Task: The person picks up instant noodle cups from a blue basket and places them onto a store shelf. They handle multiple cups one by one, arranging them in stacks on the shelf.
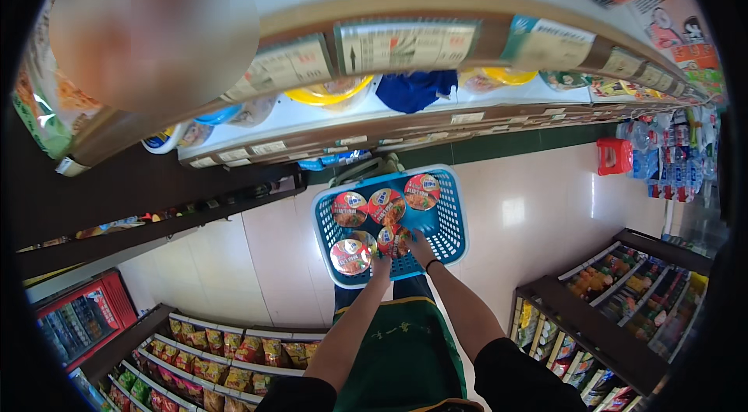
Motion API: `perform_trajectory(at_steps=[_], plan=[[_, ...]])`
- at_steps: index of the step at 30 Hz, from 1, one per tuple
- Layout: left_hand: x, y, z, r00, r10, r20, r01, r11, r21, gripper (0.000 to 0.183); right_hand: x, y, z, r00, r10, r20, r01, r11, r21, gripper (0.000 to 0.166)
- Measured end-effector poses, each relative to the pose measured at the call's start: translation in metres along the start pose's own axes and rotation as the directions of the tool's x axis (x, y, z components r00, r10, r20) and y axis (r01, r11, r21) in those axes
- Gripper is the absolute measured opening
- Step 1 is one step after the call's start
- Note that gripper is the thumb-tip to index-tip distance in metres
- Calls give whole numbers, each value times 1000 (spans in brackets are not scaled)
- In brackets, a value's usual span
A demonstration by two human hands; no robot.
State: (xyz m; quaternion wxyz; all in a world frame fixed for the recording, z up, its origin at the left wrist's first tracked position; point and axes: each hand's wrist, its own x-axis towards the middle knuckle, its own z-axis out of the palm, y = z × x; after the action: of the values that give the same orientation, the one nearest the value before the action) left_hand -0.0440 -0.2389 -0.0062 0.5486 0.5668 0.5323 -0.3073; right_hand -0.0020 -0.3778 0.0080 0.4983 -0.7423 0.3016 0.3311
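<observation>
A blue plastic shopping basket (450,207) is in front of my legs. Inside it sit several instant noodle bowls with red printed lids, among them a far-left bowl (349,210), a far-right bowl (422,193) and a near-left bowl (350,257). Both my hands reach into its near half. Between them is a tilted noodle bowl (394,241). My left hand (381,266) is at its near left side, close to the near-left bowl. On its right side rests my right hand (418,246), fingers partly spread. The fingertips of my left hand are hard to make out.
Store shelving with price tags (406,45) rises right before me. On a lower shelf lies a dark blue cloth (416,91) among tubs. Behind me stand snack shelves (234,348) and another rack (608,318). A red stool (613,156) and bottled water packs (672,155) are at right.
</observation>
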Motion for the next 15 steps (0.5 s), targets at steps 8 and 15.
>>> perform_trajectory(at_steps=[8, 15], plan=[[23, -5, 21, 993, -25, 118, 55, 962, -266, 52, 20, 20, 10, 999, -36, 16, 37, 999, -21, 57], [-52, 24, 10, 958, 28, 285, 7, 993, -122, 65, -29, -20, -26, 970, -212, -117, 191, 967, -167, 43]])
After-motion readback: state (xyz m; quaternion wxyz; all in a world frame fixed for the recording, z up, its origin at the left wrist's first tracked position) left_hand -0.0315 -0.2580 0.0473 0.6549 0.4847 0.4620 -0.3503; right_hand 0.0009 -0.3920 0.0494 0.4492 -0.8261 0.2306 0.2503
